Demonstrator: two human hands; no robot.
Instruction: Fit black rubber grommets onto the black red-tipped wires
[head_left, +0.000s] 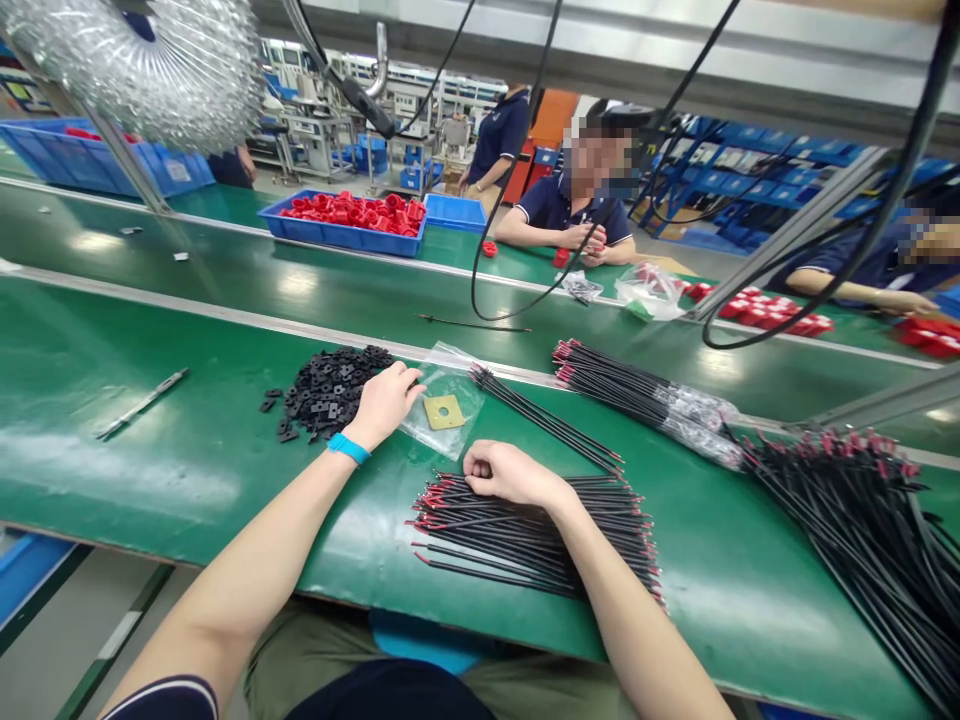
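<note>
My left hand (pixel 388 402), with a blue band at the wrist, is over the right edge of a pile of small black parts (pixel 322 390). Its fingers are bent together by a clear plastic bag (pixel 465 400); whatever they hold is too small to name. A yellow square piece with a round hole (pixel 444 412) lies at the bag. My right hand (pixel 504 470) is closed at the upper edge of a spread of black cables with red ends (pixel 525 530); anything inside its curled fingers is hidden. A few more cables (pixel 551 420) lie just behind it.
Wrapped cable bundles (pixel 645 400) and a large cable heap (pixel 847 530) lie to the right. A pen (pixel 142 404) is at the left. Across the line stand a blue tray of red parts (pixel 345 240) and a seated person (pixel 577 210). Black cords hang overhead.
</note>
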